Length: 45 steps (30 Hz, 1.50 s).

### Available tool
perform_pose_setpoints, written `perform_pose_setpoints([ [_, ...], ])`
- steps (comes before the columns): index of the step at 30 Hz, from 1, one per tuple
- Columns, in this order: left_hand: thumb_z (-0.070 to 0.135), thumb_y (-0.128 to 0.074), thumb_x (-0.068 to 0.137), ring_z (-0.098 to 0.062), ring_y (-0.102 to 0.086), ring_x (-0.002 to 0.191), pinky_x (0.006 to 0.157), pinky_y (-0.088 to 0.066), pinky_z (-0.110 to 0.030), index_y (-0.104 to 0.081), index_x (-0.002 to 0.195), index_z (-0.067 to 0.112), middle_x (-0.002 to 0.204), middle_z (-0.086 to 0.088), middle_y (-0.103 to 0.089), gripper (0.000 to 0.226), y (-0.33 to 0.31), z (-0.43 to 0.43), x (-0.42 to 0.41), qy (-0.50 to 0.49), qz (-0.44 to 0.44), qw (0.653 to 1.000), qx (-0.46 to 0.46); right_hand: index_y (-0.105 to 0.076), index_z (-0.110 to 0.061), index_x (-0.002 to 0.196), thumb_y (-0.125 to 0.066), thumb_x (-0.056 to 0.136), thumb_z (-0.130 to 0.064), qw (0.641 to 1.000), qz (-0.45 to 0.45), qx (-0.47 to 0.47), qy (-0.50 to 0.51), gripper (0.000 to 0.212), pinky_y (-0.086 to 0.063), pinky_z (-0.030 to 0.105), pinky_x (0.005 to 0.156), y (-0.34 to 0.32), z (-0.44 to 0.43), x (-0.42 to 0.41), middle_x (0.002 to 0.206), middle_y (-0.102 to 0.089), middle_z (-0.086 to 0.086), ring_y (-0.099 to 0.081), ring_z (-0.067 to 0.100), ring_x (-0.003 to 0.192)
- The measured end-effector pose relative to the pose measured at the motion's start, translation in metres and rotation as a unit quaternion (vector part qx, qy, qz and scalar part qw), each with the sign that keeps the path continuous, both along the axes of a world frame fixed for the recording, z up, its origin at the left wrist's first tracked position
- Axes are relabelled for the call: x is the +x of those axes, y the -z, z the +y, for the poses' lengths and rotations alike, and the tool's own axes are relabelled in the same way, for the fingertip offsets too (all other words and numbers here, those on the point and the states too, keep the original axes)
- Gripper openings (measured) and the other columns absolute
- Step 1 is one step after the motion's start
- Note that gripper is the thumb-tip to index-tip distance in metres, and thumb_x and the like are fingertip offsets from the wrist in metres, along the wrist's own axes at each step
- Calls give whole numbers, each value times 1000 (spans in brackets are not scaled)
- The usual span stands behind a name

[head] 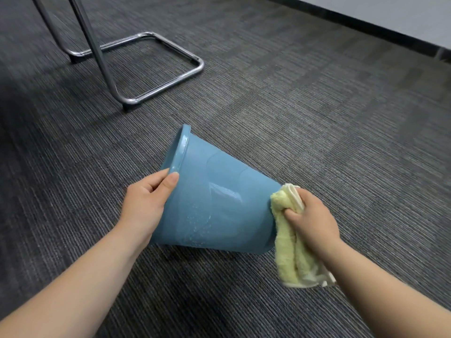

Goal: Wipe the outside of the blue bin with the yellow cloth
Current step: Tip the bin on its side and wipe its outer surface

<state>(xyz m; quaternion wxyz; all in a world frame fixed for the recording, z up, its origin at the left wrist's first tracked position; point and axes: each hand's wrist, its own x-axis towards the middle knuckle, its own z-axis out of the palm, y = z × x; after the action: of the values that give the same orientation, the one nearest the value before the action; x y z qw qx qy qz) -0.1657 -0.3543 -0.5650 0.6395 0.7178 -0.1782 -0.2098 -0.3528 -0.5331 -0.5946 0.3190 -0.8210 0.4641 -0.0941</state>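
The blue bin (214, 206) lies tipped on its side on the carpet, its rim toward the upper left and its base toward the right. Water droplets and wet streaks show on its wall. My left hand (146, 201) grips the bin's rim, thumb on the outside. My right hand (310, 215) holds the bunched yellow cloth (290, 237) pressed against the bin's base end; the cloth's loose end hangs down below my wrist.
Grey striped carpet (317, 118) covers the floor. A chrome tube chair frame (156, 67) stands at the upper left, behind the bin. A dark skirting board (366, 28) and pale wall run along the upper right.
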Motion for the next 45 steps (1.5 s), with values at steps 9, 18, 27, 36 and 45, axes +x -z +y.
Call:
perform_pose_setpoints([
  [9, 12, -56, 83, 15, -56, 61, 60, -41, -1, -54, 91, 21, 78, 11, -58, 12, -5, -18, -1, -63, -98, 993, -6, -39, -28, 123, -57, 75, -24, 998, -7, -3, -61, 51, -35, 31, 71, 3, 15, 17, 121, -52, 2, -52, 25, 102],
  [18, 12, -69, 71, 22, -49, 95, 84, -32, 3, -43, 112, 49, 108, 33, -51, 61, -8, 27, -4, 245, -221, 933, 142, -50, -30, 100, -54, 74, -20, 998, -48, 45, 19, 28, -39, 34, 65, 3, 0, 5, 94, -62, -1, -55, 21, 82],
  [27, -8, -54, 79, 23, -55, 79, 73, -39, 2, -51, 98, 33, 96, 19, -58, 46, -8, 26, -9, 107, -139, 982, 75, -37, -24, 110, -63, 73, -26, 995, -79, 24, 57, 45, -36, 35, 65, -4, 1, 16, 77, -47, -12, -49, 20, 74],
  [36, 4, -56, 81, 20, -57, 71, 65, -42, 0, -58, 88, 39, 83, 20, -63, 36, -19, 22, 8, 23, -125, 991, 52, -46, -31, 100, -63, 70, -22, 992, -113, 49, 27, 36, -40, 32, 64, -16, 5, 20, 80, -52, -19, -52, 6, 73],
  [45, 13, -66, 74, 28, -50, 73, 69, -36, 5, -55, 104, 28, 85, 27, -56, 35, -22, -4, -5, -25, -194, 979, 56, -55, -28, 106, -57, 76, -23, 982, -134, -70, -117, 31, -35, 30, 70, -69, 26, 81, 104, -63, -1, -54, 22, 96],
])
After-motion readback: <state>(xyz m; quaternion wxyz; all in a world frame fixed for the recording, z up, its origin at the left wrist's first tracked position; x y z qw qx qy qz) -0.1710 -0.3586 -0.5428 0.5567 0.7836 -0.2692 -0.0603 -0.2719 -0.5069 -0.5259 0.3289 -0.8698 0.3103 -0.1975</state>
